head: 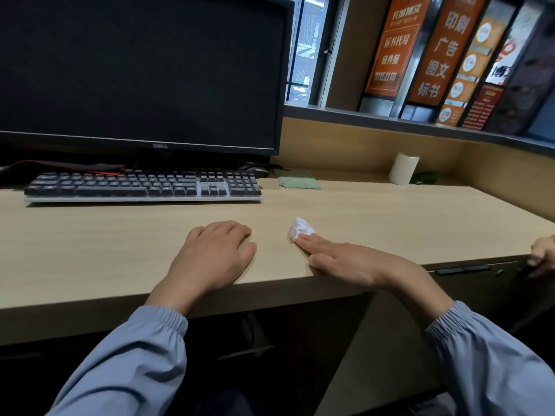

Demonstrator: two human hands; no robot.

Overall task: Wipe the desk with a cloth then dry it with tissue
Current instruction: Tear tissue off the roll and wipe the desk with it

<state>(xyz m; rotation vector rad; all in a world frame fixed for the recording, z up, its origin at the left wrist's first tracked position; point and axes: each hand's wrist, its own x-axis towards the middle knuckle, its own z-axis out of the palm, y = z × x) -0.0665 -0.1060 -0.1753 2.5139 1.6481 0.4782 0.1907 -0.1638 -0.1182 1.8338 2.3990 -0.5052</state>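
The tissue (301, 228) lies wadded just right of frame centre on the desk (390, 211), pressed under the straight fingers (315, 246) of your right hand (354, 262). Your left hand (216, 250) rests relaxed and empty beside it. The cloth (297, 179) lies apart, right of the keyboard (144, 184): judge wiping done, drying under way.

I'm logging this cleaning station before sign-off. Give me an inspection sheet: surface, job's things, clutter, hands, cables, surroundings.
Surface: light wooden desk, no wet patch visible.
Job's things: crumpled white tissue on the desk; green cloth flat, right of the keyboard; tissue roll upright at the back.
Clutter: keyboard, dark monitor, mouse.
Hands: left hand rests on the desk, holding nothing; right hand presses the tissue with straight fingers.
Cables: nothing seen.
Surroundings: orange posters above; another person's hand at the right edge.
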